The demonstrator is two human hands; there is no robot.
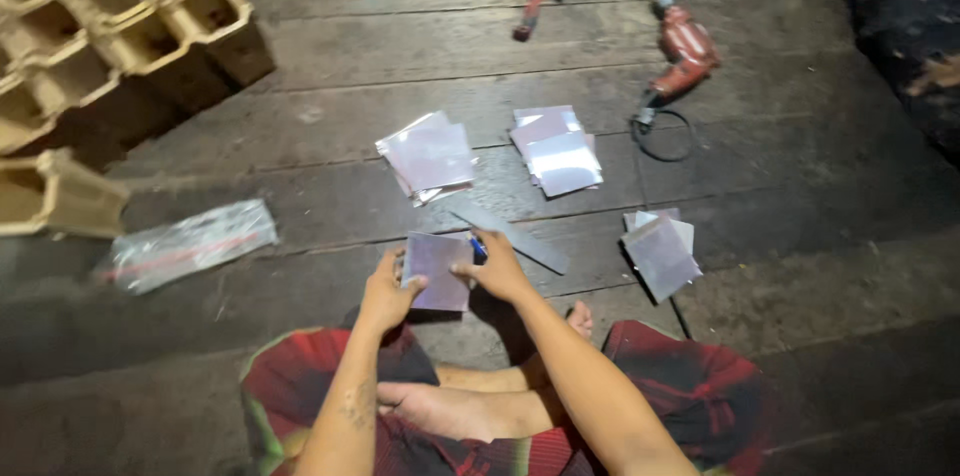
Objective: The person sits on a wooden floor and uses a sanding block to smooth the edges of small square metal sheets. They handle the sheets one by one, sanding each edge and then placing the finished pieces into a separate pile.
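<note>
Left hand (385,288) and right hand (497,271) each pinch a side of a square pale sheet (437,271), held up over the plank floor (330,126) near its front edge, a metal ruler (510,236) just beyond.

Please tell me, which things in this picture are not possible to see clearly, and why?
- Head view: small blue object by the right hand; fingers cover most of it.
- Bag contents: blurred by motion and glare.
- Lower part of the square sheet behind the left hand.
- Wooden boxes: cut off by the left edge.
</note>
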